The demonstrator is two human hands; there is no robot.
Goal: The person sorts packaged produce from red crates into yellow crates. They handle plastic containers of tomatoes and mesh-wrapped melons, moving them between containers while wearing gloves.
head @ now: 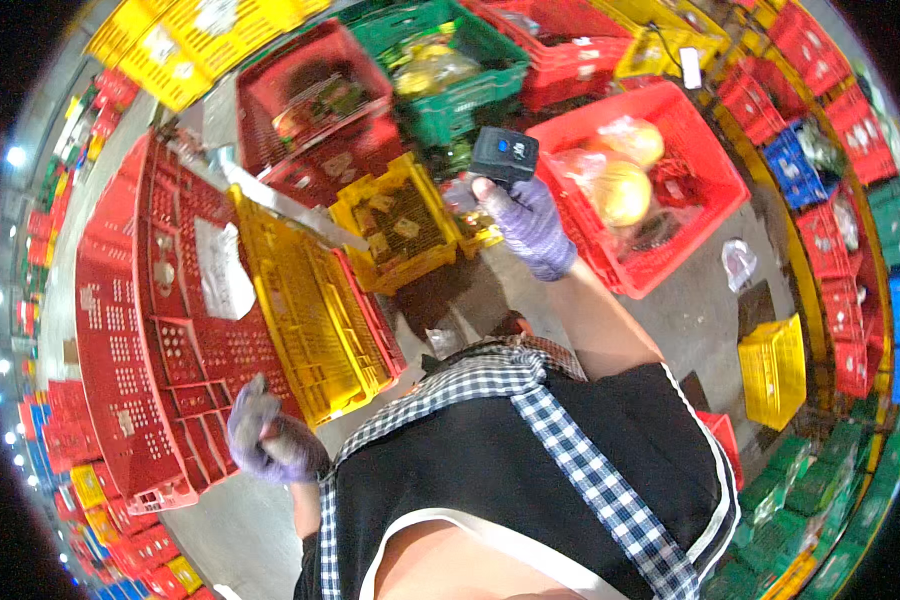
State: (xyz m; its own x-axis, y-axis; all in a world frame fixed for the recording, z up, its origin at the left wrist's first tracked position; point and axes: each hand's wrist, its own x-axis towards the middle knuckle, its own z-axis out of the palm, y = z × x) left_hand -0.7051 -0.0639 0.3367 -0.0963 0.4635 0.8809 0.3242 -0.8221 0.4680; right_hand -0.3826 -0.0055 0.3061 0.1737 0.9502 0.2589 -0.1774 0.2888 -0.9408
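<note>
My right hand (532, 229), in a purple knitted glove with bare fingertips, holds up a small black handheld device (504, 154) with a blue mark. Just beyond it stands a red plastic crate (690, 255) with large round yellow fruits (621, 193) in clear bags and a red net bag (675, 182). My left hand (277, 439), gloved in purple with greyish fingers, is curled beside a tall red crate (225, 360) at the left. Whether anything is inside its curled fingers is hard to see. A white paper sheet (225, 268) with writing is on that crate.
A yellow crate (307, 315) stands on its side at left. Ahead are a yellow crate with packets (397, 281), a red crate (262, 135) and a green crate with bagged yellow produce (457, 112). Crate racks line the right. Plastic scraps (739, 264) lie on the floor.
</note>
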